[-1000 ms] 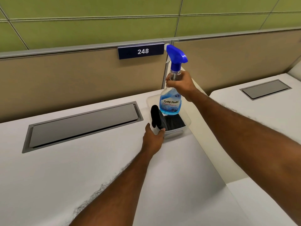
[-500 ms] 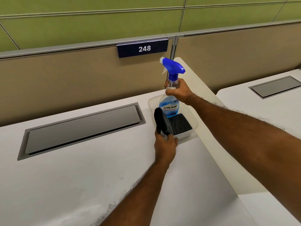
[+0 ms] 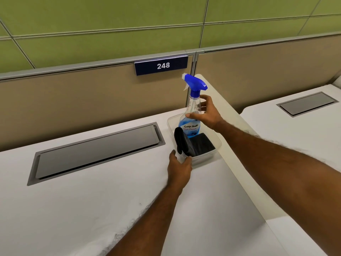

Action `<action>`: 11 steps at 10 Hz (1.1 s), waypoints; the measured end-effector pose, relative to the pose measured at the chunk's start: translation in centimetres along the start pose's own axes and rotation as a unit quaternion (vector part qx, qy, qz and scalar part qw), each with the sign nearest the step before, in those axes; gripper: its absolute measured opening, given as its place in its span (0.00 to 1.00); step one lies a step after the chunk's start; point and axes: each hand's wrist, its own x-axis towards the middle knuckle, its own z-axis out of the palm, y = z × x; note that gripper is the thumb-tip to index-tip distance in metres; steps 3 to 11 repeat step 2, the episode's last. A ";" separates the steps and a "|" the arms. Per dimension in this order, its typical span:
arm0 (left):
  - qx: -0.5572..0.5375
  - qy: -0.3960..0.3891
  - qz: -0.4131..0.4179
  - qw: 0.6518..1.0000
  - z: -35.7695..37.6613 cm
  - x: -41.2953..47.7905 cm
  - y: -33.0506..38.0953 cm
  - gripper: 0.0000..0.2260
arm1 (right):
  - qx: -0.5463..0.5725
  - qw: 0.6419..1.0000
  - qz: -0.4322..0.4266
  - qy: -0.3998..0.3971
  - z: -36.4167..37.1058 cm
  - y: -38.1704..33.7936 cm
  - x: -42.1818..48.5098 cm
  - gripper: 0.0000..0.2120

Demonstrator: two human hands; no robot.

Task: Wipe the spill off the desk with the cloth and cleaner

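- Spray bottle of cleaner (image 3: 191,115) stood upright in the far part of a clear plastic tub (image 3: 217,143), with its blue trigger head (image 3: 195,84) on top and the nozzle pointing to the left.
- Blue liquid filled only the lower part of this bottle, and the upper part was clear.
- My right hand (image 3: 207,112) was at the neck of the bottle, just below the blue head. The fingers were spread and loosely curved around it; the thumb tip lay at the front of the bottle, and the other fingers reached behind. I cannot tell if they really touched the plastic or were only very near to it.
- My left hand (image 3: 180,164) was at the near left corner of the tub. Thumb and fingers were closed on the rim there, so this hand gripped the tub itself.
- Black cloth (image 3: 193,145) lay inside the tub, in the near part, in front of the bottle. One folded end of it stood up against the left wall, just above my left hand, and the rest lay flat on the bottom.
- Tub stood on the white desk (image 3: 92,200), close to its right edge and near the beige partition (image 3: 73,100).
- To the left of the tub, a long grey cable flap (image 3: 96,152) was set into the desk surface.
- On the partition, above the bottle, a dark plate (image 3: 162,65) showed the number 248.
- A second white desk (image 3: 295,133) was on the right, apart from mine, with its own grey flap.
- I could not make out a spill on the desk surface that was in view.
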 end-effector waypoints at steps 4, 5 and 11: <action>0.103 0.041 0.025 0.994 -5.8 -1.6 1.7 0.31 | -0.018 0.987 -0.013 0.156 1.3 -1.3 -5.7 0.28; 0.103 0.041 0.025 0.994 -5.8 -1.6 1.7 0.31 | -0.018 0.987 -0.013 0.156 1.3 -1.3 -5.7 0.28; 0.103 0.041 0.025 0.994 -5.8 -1.6 1.7 0.31 | -0.018 0.987 -0.013 0.156 1.3 -1.3 -5.7 0.28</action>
